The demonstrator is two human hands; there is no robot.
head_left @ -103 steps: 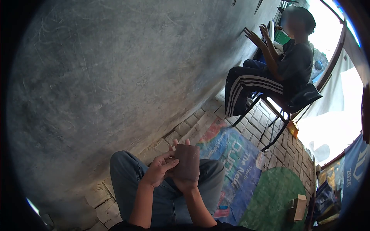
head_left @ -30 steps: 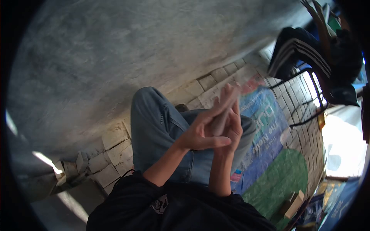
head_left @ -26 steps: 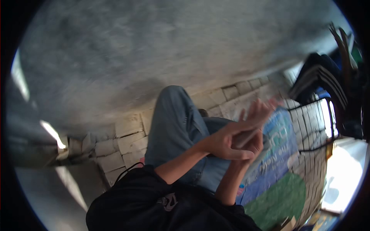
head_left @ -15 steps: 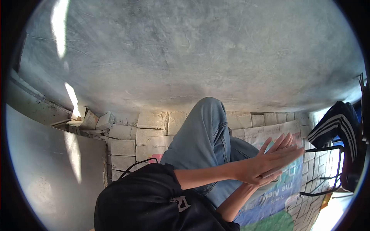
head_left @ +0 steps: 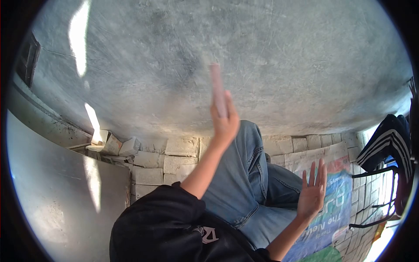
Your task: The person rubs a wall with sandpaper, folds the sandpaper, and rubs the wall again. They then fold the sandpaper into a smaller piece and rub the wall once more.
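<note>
My left hand [head_left: 225,124] is raised in front of the grey wall, above my bent knee. It is closed around a slim, pinkish, flat-ended bar [head_left: 217,87] that points up towards the wall. The bar is blurred, and its exact kind cannot be made out. My right hand [head_left: 311,196] is held up at the right, over the printed sheet, with its palm showing and its fingers spread. Nothing lies in it, and the two hands are well apart.
My jeans-clad legs [head_left: 235,174] are folded on the brick floor [head_left: 148,175]. A printed sheet [head_left: 338,196] lies to the right, near a black metal frame [head_left: 371,225] with striped dark cloth [head_left: 388,139] on it. A grey metal panel [head_left: 61,187] and loose bricks [head_left: 129,146] are at the left.
My hands were pressed together at the right and have parted. The left has swung up and leftwards with the bar; the right has stayed near its place, fingers now spread.
</note>
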